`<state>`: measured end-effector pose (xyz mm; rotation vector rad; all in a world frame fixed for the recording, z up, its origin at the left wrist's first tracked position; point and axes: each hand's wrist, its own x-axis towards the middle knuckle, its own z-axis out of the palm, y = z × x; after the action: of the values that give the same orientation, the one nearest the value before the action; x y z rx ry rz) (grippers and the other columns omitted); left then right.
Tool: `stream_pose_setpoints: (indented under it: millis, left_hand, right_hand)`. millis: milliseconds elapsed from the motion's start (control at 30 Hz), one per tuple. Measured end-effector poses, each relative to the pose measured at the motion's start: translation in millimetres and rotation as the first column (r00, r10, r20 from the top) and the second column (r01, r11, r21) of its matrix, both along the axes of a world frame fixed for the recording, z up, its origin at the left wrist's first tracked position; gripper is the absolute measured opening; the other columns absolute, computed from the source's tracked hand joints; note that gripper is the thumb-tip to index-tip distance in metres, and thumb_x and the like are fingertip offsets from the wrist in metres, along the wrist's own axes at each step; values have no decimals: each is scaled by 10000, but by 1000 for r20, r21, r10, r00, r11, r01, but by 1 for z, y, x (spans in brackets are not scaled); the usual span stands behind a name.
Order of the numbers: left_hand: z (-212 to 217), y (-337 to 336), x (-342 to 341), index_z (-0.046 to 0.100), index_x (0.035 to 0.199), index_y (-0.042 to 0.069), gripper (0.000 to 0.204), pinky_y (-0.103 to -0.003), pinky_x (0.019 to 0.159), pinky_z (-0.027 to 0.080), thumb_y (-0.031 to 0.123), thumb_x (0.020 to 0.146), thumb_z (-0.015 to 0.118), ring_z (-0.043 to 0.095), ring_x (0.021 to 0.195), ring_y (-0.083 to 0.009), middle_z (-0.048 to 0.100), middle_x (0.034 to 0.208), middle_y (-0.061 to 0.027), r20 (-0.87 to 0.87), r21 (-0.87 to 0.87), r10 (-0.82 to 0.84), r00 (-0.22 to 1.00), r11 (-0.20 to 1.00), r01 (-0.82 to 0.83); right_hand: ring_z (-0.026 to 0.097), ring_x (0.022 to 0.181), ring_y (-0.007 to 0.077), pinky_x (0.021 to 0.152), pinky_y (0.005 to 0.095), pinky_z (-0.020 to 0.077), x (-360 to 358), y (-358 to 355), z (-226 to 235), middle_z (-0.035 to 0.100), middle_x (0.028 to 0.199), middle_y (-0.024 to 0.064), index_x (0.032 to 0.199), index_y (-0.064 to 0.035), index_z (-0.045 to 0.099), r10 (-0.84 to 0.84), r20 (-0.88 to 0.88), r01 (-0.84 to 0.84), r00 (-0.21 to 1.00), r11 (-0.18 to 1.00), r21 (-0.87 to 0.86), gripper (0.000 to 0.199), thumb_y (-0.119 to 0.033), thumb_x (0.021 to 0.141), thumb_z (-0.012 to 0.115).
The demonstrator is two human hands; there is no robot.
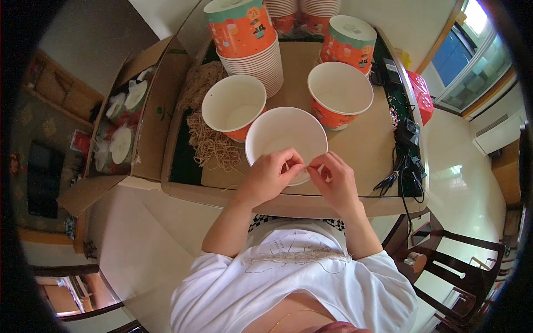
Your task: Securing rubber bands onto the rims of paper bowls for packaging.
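My left hand [271, 175] and my right hand [335, 180] meet fingertip to fingertip above the near rim of a white-lined paper bucket [286, 132]. Both are closed in a pinch, thumb against forefinger. Whatever lies between the fingertips is too small to make out. Behind this bucket stand two more upright paper buckets, one at the left [234, 104] and one at the right [340, 89], with orange printed outsides. Tangled brown twine [214, 143] lies left of the buckets, and a loose strand reaches toward the table's near edge.
A tall stack of nested buckets [250, 64] rises at the back left; an upside-down bucket [347, 44] stands at the back right. An open cardboard box [152, 116] with wrapped goods is at the left. Black cables [397, 172] lie at the table's right edge, near a wooden chair [455, 261].
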<state>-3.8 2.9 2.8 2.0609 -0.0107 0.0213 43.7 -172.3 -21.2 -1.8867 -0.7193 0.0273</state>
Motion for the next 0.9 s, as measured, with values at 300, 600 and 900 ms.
stream_pose_setpoints:
  millis: [300,600,900]
  left_hand:
    - [3,6,-1,602,875,-8,140,-324,595,467,131,872,622,605,624,-192,646,734,-105,-36,48,11,999,999,-9]
    - [2,0,1,590,877,-12,129,-290,582,454,116,884,603,558,607,-136,629,710,-73,-30,-66,22,999,998,-24]
    - [10,4,-3,550,889,32,103,-297,561,445,77,844,632,546,598,-130,608,741,-44,14,41,6,1000,999,-6]
  right_hand:
    - [578,578,187,537,299,475,0,0,5,613,821,83,885,-46,615,19,-27,-20,999,999,-35,89,-75,816,664]
    - [570,582,201,532,306,467,-1,3,6,613,839,78,876,-54,627,27,3,-27,1000,998,-54,73,-76,815,663]
    - [456,546,90,510,234,392,2,0,-5,598,810,53,897,-30,617,70,-133,-60,989,995,77,86,-26,813,633]
